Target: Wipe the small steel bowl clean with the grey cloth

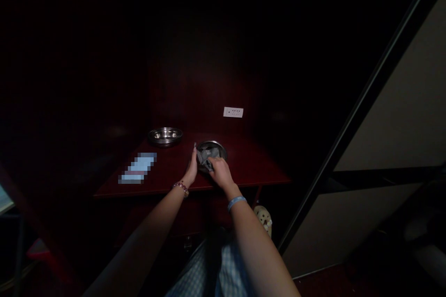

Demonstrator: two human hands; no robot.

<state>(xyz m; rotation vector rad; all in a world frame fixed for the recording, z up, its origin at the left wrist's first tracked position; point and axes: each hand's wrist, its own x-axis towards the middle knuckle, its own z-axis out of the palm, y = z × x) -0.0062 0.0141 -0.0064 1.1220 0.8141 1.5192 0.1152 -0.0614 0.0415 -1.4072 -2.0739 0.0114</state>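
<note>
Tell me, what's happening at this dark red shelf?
A person has both arms out over the dark red shelf. Their left-hand grip is at the left side of a shiny metal bowl, while their right-hand grip holds a crumpled grey cloth in it. More metalware, apparently stacked, sits further left, untouched. A white socket panel is on the wall behind.

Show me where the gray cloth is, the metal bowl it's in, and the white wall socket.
Gray cloth (208,153): head view, on the middle of its folds.
Metal bowl (223,151): head view, on its inner wall, right of the cloth.
White wall socket (233,112): head view, on the middle of its plate.
</note>
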